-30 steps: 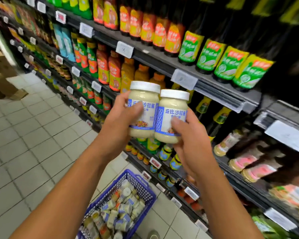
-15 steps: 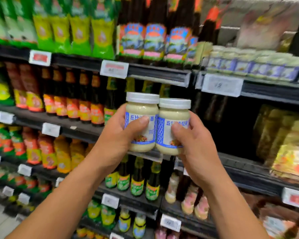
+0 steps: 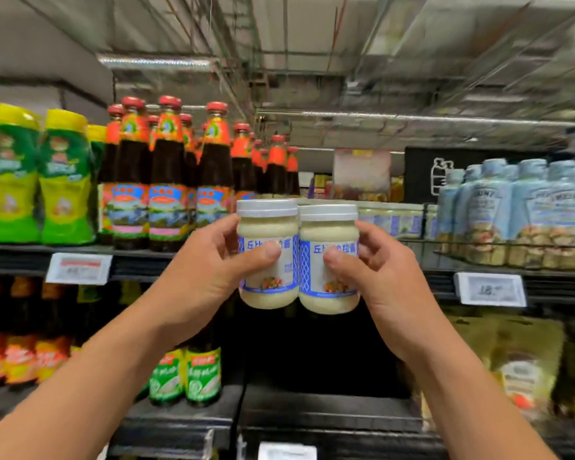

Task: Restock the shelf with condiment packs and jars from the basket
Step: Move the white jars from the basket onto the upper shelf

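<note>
Two salad-dressing jars held at top-shelf height, one in each hand.

My left hand (image 3: 210,270) grips the left salad-dressing jar (image 3: 268,227), thumb across the label and fingers curled round the far side. My right hand (image 3: 382,280) grips the right salad-dressing jar (image 3: 327,234) the same way. The jars sit between my two thumbs with their sides touching. Both stand upright, white lids up, long axis vertical, labels facing me. I judge the main risk to be the jars knocking together as I push them in, or a base catching the shelf edge (image 3: 439,277) just beyond my right fingers and tipping. Reaching too deep could also topple the row of matching jars (image 3: 392,220) behind my right fingertips.
</note>
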Motion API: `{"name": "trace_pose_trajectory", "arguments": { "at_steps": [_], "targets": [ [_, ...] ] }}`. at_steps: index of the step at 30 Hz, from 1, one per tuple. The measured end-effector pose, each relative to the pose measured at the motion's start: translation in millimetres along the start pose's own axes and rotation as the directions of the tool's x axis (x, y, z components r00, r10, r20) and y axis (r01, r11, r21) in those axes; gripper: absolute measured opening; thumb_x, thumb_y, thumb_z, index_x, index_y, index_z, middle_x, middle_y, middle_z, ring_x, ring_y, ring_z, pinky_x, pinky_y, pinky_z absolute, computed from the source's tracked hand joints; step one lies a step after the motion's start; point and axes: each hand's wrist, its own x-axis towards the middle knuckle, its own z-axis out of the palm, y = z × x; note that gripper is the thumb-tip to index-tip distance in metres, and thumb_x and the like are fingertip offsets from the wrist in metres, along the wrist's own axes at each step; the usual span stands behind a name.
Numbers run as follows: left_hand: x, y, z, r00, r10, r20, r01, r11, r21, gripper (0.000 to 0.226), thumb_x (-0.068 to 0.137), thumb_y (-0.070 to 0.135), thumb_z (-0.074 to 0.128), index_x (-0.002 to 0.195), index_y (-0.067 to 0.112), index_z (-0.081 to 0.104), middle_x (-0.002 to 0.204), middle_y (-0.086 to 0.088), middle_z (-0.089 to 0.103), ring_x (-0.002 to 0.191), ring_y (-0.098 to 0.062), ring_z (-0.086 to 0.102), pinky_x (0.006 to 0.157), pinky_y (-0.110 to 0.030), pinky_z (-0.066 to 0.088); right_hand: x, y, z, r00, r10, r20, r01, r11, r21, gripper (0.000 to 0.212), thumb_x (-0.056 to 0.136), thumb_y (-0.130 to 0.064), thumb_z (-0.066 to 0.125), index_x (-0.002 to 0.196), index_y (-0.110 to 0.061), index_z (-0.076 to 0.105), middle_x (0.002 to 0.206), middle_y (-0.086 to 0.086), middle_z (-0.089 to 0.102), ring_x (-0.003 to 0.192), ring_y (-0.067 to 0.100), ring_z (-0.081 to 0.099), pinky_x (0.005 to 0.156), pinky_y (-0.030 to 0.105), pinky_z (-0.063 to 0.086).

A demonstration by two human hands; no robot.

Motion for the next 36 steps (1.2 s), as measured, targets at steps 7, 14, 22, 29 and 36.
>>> {"name": "trace_pose_trajectory", "arguments": {
  "at_steps": [7, 14, 22, 29, 36],
  "targets": [
    [69.5, 12.8, 21.7, 1.0, -0.01, -0.009, 0.01, 0.999, 0.03, 0.047, 0.071, 0.012, 0.07, 0.117, 0.005, 0.065, 0.111, -0.011, 0.075, 0.105, -0.025, 0.071, 0.075, -0.029, 0.059, 50.1, -25.3, -46.4, 1.0, -0.017, 0.02, 0.018, 0.999, -0.044, 0.053, 0.072, -0.022, 0.078, 0.12, -0.007, 0.062, 0.095, 0.002, 0.078, 0.083, 0.01, 0.074, 0.064, 0.015, 0.054],
    [122.4, 13.2, 22.0, 0.999, -0.038, -0.012, 0.04, 0.987, 0.155, 0.045, 0.064, 0.014, 0.073, 0.109, 0.013, 0.069, 0.108, -0.006, 0.076, 0.101, -0.017, 0.072, 0.077, -0.027, 0.06, 97.9, -30.0, -80.7, 0.999, 0.027, 0.043, -0.024, 0.998, -0.064, 0.055, 0.067, -0.018, 0.08, 0.119, -0.015, 0.062, 0.094, 0.0, 0.078, 0.086, 0.014, 0.074, 0.076, 0.038, 0.061],
    [164.1, -1.5, 0.4, 0.984, -0.172, -0.035, 0.169, 0.874, 0.456, 0.017, 0.077, 0.017, 0.08, 0.092, 0.021, 0.076, 0.096, 0.005, 0.078, 0.089, -0.002, 0.072, 0.07, -0.023, 0.052, 144.0, -11.8, -98.8, 0.993, 0.122, -0.009, -0.119, 0.953, -0.279, 0.044, 0.071, -0.008, 0.083, 0.112, -0.013, 0.066, 0.105, 0.01, 0.074, 0.102, 0.026, 0.072, 0.095, 0.053, 0.056],
    [182.6, -24.5, -20.1, 0.955, -0.295, -0.028, 0.255, 0.768, 0.588, 0.028, 0.073, 0.023, 0.085, 0.099, 0.017, 0.075, 0.094, 0.003, 0.078, 0.087, -0.003, 0.07, 0.074, -0.024, 0.051, 168.8, 8.5, -99.1, 0.97, 0.243, 0.02, -0.207, 0.865, -0.458, 0.049, 0.066, -0.014, 0.089, 0.109, -0.013, 0.066, 0.094, 0.002, 0.073, 0.097, 0.016, 0.07, 0.07, 0.029, 0.057],
    [185.1, -47.3, -27.9, 0.911, -0.408, 0.064, 0.291, 0.743, 0.603, 0.027, 0.076, 0.017, 0.083, 0.102, 0.015, 0.076, 0.099, 0.002, 0.077, 0.087, -0.003, 0.069, 0.067, -0.017, 0.048, 172.0, 24.5, -97.9, 0.943, 0.323, 0.079, -0.227, 0.797, -0.559, 0.048, 0.065, -0.01, 0.09, 0.107, -0.008, 0.068, 0.094, 0.008, 0.077, 0.081, 0.007, 0.073, 0.06, 0.02, 0.054]
  ]
}}
